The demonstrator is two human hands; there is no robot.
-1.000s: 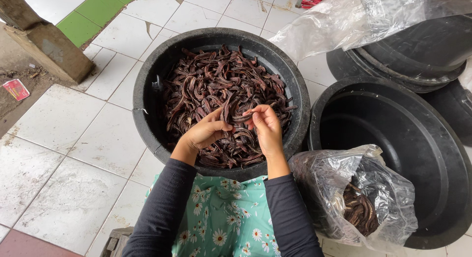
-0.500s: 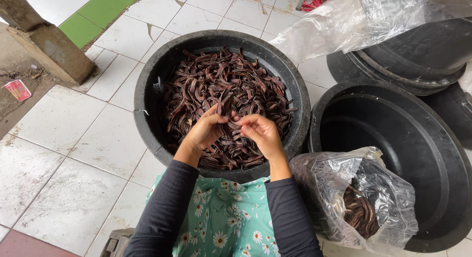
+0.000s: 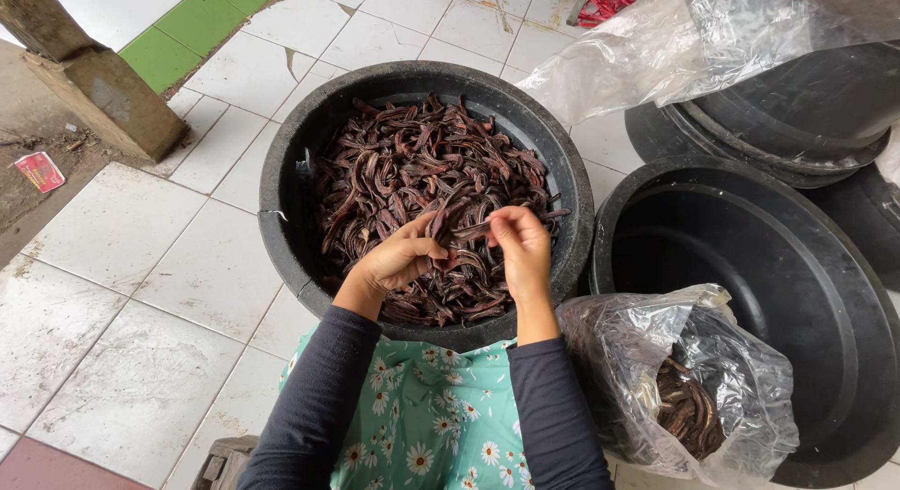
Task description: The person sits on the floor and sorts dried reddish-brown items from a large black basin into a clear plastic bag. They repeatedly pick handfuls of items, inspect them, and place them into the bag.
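Wooden post point(image 3: 89, 73), red wrapper point(image 3: 39, 170)

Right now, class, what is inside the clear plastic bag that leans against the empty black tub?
The clear plastic bag holds a small clump of dark brown pods, like those in the full tub. The crinkled, glaring plastic hides how far down they go.

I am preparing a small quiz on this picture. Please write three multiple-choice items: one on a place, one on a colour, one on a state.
1. Where is the clear bag with some pods?
A. on the rim of the empty tub
B. on the green tiles
C. inside the full tub

2. What colour are the pods?
A. yellow
B. dark brown
C. white

3. What are the hands doing?
A. resting on the floor
B. both pinching one pod
C. holding the bag

Answers: 1 A, it leans there; 2 B, all look dark brown; 3 B, the left hand and right hand meet on it over the full tub.
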